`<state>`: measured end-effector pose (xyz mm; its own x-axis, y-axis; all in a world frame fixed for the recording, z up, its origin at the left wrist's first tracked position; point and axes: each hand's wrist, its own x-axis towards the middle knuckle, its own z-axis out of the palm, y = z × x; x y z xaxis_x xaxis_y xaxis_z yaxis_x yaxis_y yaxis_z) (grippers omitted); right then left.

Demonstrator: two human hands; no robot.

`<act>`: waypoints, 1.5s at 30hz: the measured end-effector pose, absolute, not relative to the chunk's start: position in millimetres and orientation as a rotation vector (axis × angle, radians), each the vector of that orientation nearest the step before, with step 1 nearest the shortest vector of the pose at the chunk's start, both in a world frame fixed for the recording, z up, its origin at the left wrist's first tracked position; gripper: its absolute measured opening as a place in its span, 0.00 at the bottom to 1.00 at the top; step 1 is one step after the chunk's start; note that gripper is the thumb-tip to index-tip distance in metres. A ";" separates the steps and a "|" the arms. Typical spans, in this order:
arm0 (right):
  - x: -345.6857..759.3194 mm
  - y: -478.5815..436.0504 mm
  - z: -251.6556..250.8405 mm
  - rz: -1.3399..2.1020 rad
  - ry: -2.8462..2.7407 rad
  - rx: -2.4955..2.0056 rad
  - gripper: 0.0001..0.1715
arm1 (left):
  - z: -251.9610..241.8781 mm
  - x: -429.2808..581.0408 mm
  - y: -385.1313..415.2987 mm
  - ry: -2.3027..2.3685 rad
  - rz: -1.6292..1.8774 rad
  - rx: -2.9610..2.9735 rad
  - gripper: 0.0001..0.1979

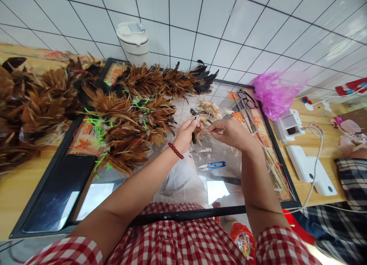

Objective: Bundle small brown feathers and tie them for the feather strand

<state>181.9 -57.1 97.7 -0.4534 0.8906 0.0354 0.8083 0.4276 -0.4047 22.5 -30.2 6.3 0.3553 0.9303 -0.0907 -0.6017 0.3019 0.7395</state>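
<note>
Sm. feather bunch (196, 137) pinched in L hand (185, 134) fingertips, beyond blue snips (218, 165); brown ends pt. twd snips, long axis approx. same, partly hidden. R hand (231, 133) fingers curled nr bunch, can't tell if gripping.

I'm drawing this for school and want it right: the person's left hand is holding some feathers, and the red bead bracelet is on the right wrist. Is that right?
Almost! The red bead bracelet is on the left wrist, as the head view shows. The left hand is holding some feathers, as you said.
</note>
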 end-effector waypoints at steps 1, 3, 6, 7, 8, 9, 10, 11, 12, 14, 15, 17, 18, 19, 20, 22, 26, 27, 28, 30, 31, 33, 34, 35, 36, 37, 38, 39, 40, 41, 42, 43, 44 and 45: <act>182.3 -56.8 98.3 0.507 -2.444 -1.411 0.14 | 5.2 22.6 -30.0 0.582 1.098 0.687 0.15; 182.9 -56.0 98.5 0.539 -2.488 -1.281 0.18 | 3.2 22.9 -29.3 0.588 1.103 0.699 0.15; 181.6 -54.9 97.6 0.531 -2.507 -1.186 0.19 | 1.6 23.6 -28.9 0.618 1.077 0.714 0.15; 180.6 -54.6 96.8 0.492 -2.486 -1.188 0.18 | 1.5 24.0 -29.1 0.633 1.060 0.728 0.15; 179.3 -54.3 95.7 0.427 -2.461 -1.206 0.16 | 1.5 24.4 -29.6 0.645 1.039 0.746 0.15; 178.0 -53.9 94.2 0.341 -2.437 -1.237 0.14 | 1.7 24.8 -30.2 0.656 1.020 0.767 0.15; 176.8 -53.4 92.5 0.246 -2.421 -1.273 0.12 | 2.0 25.2 -31.1 0.665 0.999 0.787 0.14; 175.7 -53.0 90.6 0.161 -2.417 -1.302 0.11 | 2.4 25.5 -32.0 0.672 0.979 0.806 0.14; 174.7 -52.6 88.9 0.094 -2.423 -1.323 0.11 | 2.9 25.7 -32.9 0.677 0.964 0.825 0.14; 173.1 -52.2 86.4 0.031 -2.434 -1.346 0.12 | 4.3 25.5 -34.4 0.687 0.950 0.864 0.14; 172.5 -52.3 85.9 0.035 -2.431 -1.355 0.12 | 5.2 25.3 -34.9 0.685 0.948 0.876 0.14; 171.5 -53.1 86.1 0.095 -2.399 -1.366 0.13 | 6.7 24.6 -34.9 0.669 0.954 0.880 0.14; 171.2 -53.7 86.5 0.147 -2.371 -1.366 0.14 | 7.4 24.2 -34.6 0.666 0.962 0.868 0.14; 171.0 -54.1 86.9 0.208 -2.336 -1.364 0.14 | 8.0 23.9 -34.1 0.668 0.974 0.849 0.14; 170.9 -54.4 87.1 0.273 -2.296 -1.359 0.15 | 8.4 23.6 -33.5 0.676 0.989 0.826 0.14; 171.0 -54.1 85.9 0.397 -2.210 -1.350 0.15 | 9.0 23.2 -32.6 0.702 1.017 0.792 0.13; 170.6 -50.4 77.8 0.500 -2.072 -1.330 0.14 | 9.3 22.7 -33.0 0.719 1.017 0.826 0.14; 170.0 -49.4 75.2 0.499 -2.047 -1.317 0.13 | 9.4 22.5 -33.5 0.719 1.009 0.841 0.15; 169.1 -48.6 72.7 0.492 -2.028 -1.301 0.13 | 9.4 22.2 -34.0 0.717 0.999 0.854 0.16; 166.8 -47.7 68.8 0.477 -2.010 -1.278 0.13 | 9.5 21.8 -34.9 0.704 0.976 0.865 0.16; 165.6 -47.5 67.7 0.467 -2.011 -1.275 0.13 | 9.6 21.6 -35.1 0.693 0.964 0.865 0.16; 164.5 -47.3 67.8 0.438 -2.022 -1.300 0.14 | 9.7 21.5 -35.0 0.663 0.955 0.858 0.15; 164.9 -47.2 69.0 0.410 -2.021 -1.333 0.15 | 9.6 21.5 -34.7 0.648 0.961 0.849 0.15; 166.0 -47.1 71.0 0.373 -2.021 -1.380 0.15 | 9.5 21.6 -34.2 0.638 0.976 0.834 0.15; 168.0 -47.0 73.6 0.339 -2.037 -1.436 0.15 | 9.4 21.7 -33.5 0.634 0.999 0.811 0.15; 170.5 -47.1 76.5 0.330 -2.087 -1.497 0.15 | 9.2 21.9 -32.8 0.636 1.026 0.779 0.15; 173.1 -47.4 79.3 0.366 -2.176 -1.556 0.13 | 8.9 22.1 -32.0 0.642 1.052 0.743 0.15; 175.3 -47.9 81.6 0.456 -2.300 -1.605 0.11 | 8.6 22.3 -31.2 0.648 1.074 0.708 0.15; 176.6 -48.7 83.2 0.579 -2.434 -1.640 0.10 | 8.2 22.6 -30.6 0.650 1.092 0.679 0.15; 176.6 -49.8 83.8 0.706 -2.558 -1.655 0.08 | 7.8 22.8 -30.0 0.648 1.108 0.660 0.15; 175.0 -51.1 83.4 0.801 -2.654 -1.661 0.08 | 7.4 23.0 -29.5 0.643 1.119 0.651 0.15; 171.9 -52.6 82.0 0.842 -2.721 -1.672 0.08 | 7.1 23.1 -29.2 0.640 1.128 0.649 0.15; 167.5 -54.2 80.0 0.836 -2.767 -1.691 0.08 | 6.8 23.1 -28.9 0.642 1.136 0.649 0.15; 162.3 -55.8 77.7 0.808 -2.804 -1.710 0.09 | 6.6 23.1 -28.7 0.647 1.142 0.649 0.15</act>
